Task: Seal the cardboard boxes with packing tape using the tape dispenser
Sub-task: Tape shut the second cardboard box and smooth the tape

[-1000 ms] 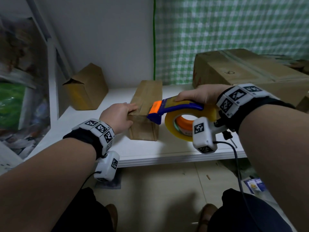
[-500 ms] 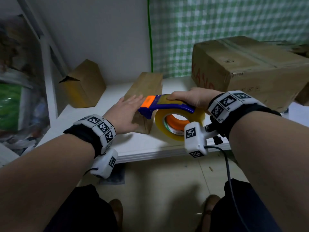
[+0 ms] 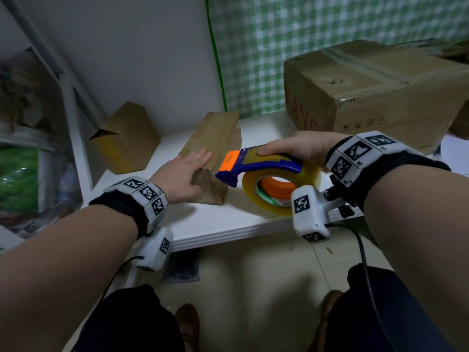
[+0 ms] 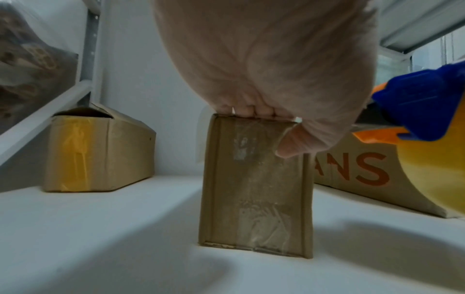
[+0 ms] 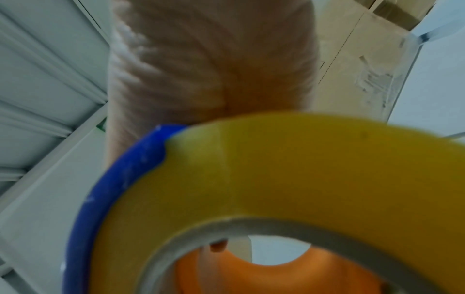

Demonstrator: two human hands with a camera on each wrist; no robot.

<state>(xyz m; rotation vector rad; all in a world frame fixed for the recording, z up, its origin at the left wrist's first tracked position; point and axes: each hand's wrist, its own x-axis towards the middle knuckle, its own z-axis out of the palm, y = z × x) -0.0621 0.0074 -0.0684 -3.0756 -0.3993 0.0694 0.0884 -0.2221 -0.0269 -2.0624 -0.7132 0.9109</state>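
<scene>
A small narrow cardboard box [image 3: 215,141] [image 4: 256,189] lies on the white shelf [image 3: 228,219], with clear tape over its near end. My left hand [image 3: 182,171] [image 4: 266,65] lies flat on the box's near top edge, fingers straight, thumb down the near face. My right hand [image 3: 297,148] [image 5: 208,61] grips a blue and orange tape dispenser [image 3: 256,166] [image 4: 422,111] carrying a yellowish tape roll [image 3: 279,189] [image 5: 289,175]. The dispenser's nose sits at the box's near right corner.
A large taped cardboard box [image 3: 375,90] stands at the back right of the shelf. A smaller box [image 3: 124,138] [image 4: 98,149] with a gaping flap sits at the back left by a white shelf post [image 3: 76,133]. The shelf's front edge is just under my wrists.
My left hand went from curled round the box's near corner to lying flat on its top. The dispenser has drawn back off the box top to the near right corner.
</scene>
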